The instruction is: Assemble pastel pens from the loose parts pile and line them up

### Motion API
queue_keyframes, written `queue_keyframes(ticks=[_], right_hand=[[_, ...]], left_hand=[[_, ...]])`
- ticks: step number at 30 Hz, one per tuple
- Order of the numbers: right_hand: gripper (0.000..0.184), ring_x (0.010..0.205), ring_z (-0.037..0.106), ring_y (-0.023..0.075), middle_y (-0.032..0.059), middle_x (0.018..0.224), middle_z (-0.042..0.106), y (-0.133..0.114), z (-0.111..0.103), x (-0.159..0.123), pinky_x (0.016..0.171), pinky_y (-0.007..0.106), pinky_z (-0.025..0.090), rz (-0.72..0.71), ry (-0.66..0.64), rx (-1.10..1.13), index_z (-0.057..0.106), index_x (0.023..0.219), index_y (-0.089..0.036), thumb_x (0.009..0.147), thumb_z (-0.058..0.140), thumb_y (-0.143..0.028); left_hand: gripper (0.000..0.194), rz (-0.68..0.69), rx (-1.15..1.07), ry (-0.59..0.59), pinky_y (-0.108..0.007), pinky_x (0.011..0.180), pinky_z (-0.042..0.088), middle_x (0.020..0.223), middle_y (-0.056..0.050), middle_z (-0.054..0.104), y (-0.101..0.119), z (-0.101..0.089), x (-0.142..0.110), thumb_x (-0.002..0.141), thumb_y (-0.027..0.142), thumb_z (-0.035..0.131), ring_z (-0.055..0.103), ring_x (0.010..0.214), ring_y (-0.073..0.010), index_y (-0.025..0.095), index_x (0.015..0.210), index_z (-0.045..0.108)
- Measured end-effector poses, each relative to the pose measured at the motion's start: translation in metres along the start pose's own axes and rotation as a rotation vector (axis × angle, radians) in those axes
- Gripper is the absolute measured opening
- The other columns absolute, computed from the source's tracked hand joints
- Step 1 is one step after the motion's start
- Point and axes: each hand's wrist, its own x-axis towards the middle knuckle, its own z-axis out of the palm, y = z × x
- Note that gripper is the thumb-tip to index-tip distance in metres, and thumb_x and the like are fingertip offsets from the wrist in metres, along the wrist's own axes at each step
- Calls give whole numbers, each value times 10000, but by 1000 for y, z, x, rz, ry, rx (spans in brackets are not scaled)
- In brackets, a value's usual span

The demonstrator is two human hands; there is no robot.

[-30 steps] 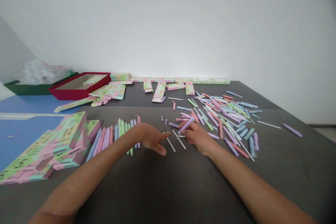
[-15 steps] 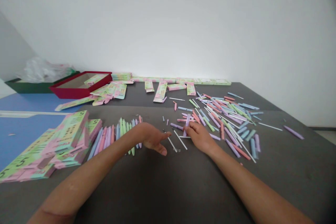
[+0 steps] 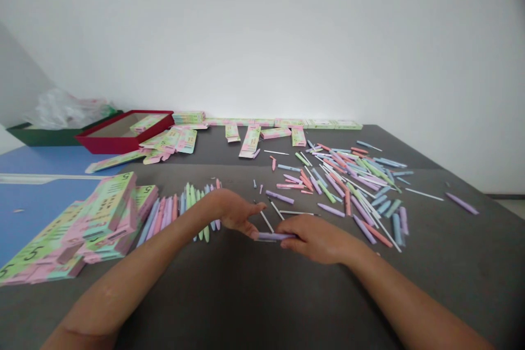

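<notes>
My right hand [image 3: 315, 239] grips a lilac tube [image 3: 274, 236] lying level, its left end reaching my left hand [image 3: 235, 213]. The fingers of my left hand are spread, and the thumb tip sits at or very near that end. Thin white sticks [image 3: 266, 221] lie just beyond both hands. To the left, pastel tubes [image 3: 180, 210] lie side by side, partly behind my left forearm. A loose heap of pastel tubes [image 3: 353, 191] spreads to the right. Stacked printed cartons marked 5 [image 3: 109, 205] stand at far left.
The dark grey table [image 3: 229, 295] runs under everything. Flat cartons [image 3: 250, 142] line its back edge. A red box [image 3: 123, 139] holding cartons, a green box [image 3: 28, 135] and a plastic bag [image 3: 65, 112] sit back left, with a blue surface [image 3: 41, 202] beside the table.
My right hand has moved left and toward me, carrying the lilac tube out of the heap to my left hand. My left hand has barely moved.
</notes>
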Motion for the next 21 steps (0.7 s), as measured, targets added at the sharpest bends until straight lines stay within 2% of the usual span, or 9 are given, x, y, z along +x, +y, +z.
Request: queue_keyframes(ticks=[2, 4, 7, 9, 13, 18, 21], right_hand=[[133, 795, 570, 195, 51, 865, 674, -3, 2, 2, 672, 277, 331, 8, 44, -21, 672, 898, -218, 862, 556, -273], [163, 811, 581, 200, 56, 887, 684, -10, 5, 6, 692, 281, 346, 35, 106, 14, 679, 922, -223, 879, 530, -275], [213, 852, 595, 201, 54, 935, 694, -21, 10, 12, 720, 278, 372, 66, 190, 141, 679, 970, -228, 903, 483, -280], [245, 866, 603, 194, 49, 955, 696, -26, 12, 16, 728, 274, 384, 72, 211, 225, 676, 989, -219, 915, 447, -266], [278, 802, 602, 172, 30, 888, 692, -24, 17, 20, 699, 264, 399, 69, 202, 383, 686, 946, -193, 919, 421, -273], [439, 719, 573, 158, 24, 765, 660, -19, 19, 21, 675, 261, 410, 17, 196, 601, 701, 866, -174, 943, 372, -453], [440, 736, 562, 166, 29, 766, 643, -17, 9, 17, 682, 268, 413, -76, 167, 646, 681, 882, -166, 909, 426, -523]], left_hand=[[934, 2, 3, 27, -349, 811, 462, 1236, -220, 616, 4, 0, 1, 827, 585, 526, 610, 1081, -316, 117, 1511, 96], [950, 16, 28, 52, -366, 788, 474, 1208, -215, 637, 11, 0, 3, 789, 587, 581, 622, 1056, -334, 140, 1508, 151], [685, 107, 50, 13, -346, 752, 490, 1125, -148, 698, 23, -1, 6, 801, 525, 607, 662, 968, -307, 195, 1381, 450], [580, 134, 67, 18, -341, 739, 495, 1087, -121, 716, 28, -1, 7, 807, 515, 606, 670, 943, -297, 213, 1298, 536], [535, 167, 42, 89, -317, 706, 496, 1005, -92, 736, 28, -1, 4, 803, 501, 616, 678, 880, -272, 209, 1247, 559], [374, 196, 6, 50, -284, 672, 482, 982, -72, 737, 29, -3, -3, 860, 419, 568, 676, 820, -234, 202, 1162, 602], [509, 146, 23, 73, -292, 666, 476, 1033, -97, 727, 28, -6, -11, 853, 416, 579, 671, 886, -265, 201, 1309, 506]])
